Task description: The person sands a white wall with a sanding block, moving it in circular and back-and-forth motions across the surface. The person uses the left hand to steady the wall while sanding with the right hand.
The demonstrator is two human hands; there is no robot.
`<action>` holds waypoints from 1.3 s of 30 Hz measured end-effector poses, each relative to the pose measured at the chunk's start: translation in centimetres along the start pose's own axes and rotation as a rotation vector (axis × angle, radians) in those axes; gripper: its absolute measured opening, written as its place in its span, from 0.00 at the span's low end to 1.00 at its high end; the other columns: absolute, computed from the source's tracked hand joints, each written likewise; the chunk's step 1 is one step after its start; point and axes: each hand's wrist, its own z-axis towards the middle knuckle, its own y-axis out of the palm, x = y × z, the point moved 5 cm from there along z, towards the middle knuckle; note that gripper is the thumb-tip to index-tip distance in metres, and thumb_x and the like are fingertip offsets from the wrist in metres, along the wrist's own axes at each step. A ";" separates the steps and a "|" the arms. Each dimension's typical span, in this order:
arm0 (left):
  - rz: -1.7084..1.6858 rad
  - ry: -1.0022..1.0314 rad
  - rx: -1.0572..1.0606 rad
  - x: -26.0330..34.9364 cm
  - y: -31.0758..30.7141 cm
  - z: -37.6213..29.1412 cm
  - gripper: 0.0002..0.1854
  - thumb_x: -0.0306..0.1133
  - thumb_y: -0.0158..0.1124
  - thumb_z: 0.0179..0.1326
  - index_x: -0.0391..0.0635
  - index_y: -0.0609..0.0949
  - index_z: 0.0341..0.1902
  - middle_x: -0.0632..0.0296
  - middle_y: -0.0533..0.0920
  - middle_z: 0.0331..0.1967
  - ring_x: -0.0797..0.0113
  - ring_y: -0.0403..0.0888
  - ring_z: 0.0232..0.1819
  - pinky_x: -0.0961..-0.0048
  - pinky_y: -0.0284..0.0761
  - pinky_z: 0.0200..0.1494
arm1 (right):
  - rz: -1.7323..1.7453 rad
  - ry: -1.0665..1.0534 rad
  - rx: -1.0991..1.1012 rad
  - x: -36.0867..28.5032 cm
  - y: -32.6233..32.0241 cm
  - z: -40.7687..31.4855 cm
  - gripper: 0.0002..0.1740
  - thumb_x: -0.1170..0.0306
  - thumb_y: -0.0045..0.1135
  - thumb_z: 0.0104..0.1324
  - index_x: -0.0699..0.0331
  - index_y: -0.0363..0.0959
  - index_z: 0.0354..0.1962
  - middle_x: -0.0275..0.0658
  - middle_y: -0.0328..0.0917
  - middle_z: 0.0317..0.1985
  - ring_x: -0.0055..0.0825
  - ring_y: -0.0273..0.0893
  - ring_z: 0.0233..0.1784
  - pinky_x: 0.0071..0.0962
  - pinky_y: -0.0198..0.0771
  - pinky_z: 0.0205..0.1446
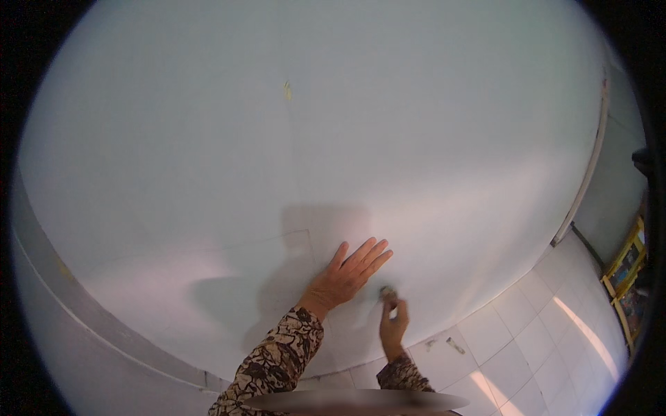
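Note:
My left hand [346, 273] lies flat with its fingers apart on a large pale wall [442, 114]. To its lower right, my right hand [394, 325] pinches a small, dark, roundish object [388, 293] between thumb and fingers, close against the wall; blur and size hide what it is. Patterned brown and cream sleeves cover both forearms. Thin lines meet in a corner on the wall left of my left hand, and a small yellowish mark [287, 90] shows higher up. Shadows of my head and arms fall across the wall.
Light floor tiles [512, 340] meet the wall's foot, with a small strip-like scrap [456, 346] lying on them. At the right stand a pale vertical edge trim [589, 177] and a yellow-framed object [627, 255]. A grey band [104, 325] runs along the lower left.

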 end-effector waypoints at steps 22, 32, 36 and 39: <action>-0.223 0.007 0.039 0.0 -0.7 0.0 0.27 0.40 0.51 0.68 0.59 0.66 0.72 0.68 0.65 0.72 0.70 0.64 0.71 0.57 0.63 0.65 | -0.017 0.083 -0.050 -1.2 0.8 -0.2 0.05 0.76 0.59 0.64 0.68 0.74 0.37 0.46 0.76 0.34 0.37 0.76 0.36 0.30 0.71 0.44; -0.210 0.001 0.104 0.0 -1.1 -0.5 0.28 0.39 0.52 0.67 0.57 0.67 0.72 0.66 0.66 0.72 0.70 0.65 0.71 0.59 0.68 0.63 | 0.020 0.063 0.051 0.1 0.1 0.0 0.05 0.75 0.59 0.65 0.69 0.72 0.34 0.45 0.73 0.30 0.33 0.72 0.33 0.28 0.70 0.41; -0.186 0.009 0.086 -0.1 -1.2 -0.5 0.27 0.40 0.51 0.67 0.58 0.68 0.71 0.67 0.67 0.72 0.70 0.65 0.70 0.58 0.67 0.62 | -0.024 0.134 0.095 0.4 -1.0 0.1 0.05 0.75 0.59 0.65 0.68 0.72 0.34 0.43 0.75 0.31 0.32 0.73 0.34 0.29 0.70 0.42; -0.188 -0.009 0.059 0.0 -1.0 -0.4 0.27 0.40 0.51 0.67 0.59 0.68 0.71 0.69 0.68 0.70 0.70 0.65 0.69 0.55 0.63 0.63 | 0.070 0.039 0.361 0.5 -3.3 1.4 0.06 0.75 0.57 0.67 0.69 0.71 0.33 0.39 0.76 0.30 0.26 0.72 0.33 0.26 0.69 0.42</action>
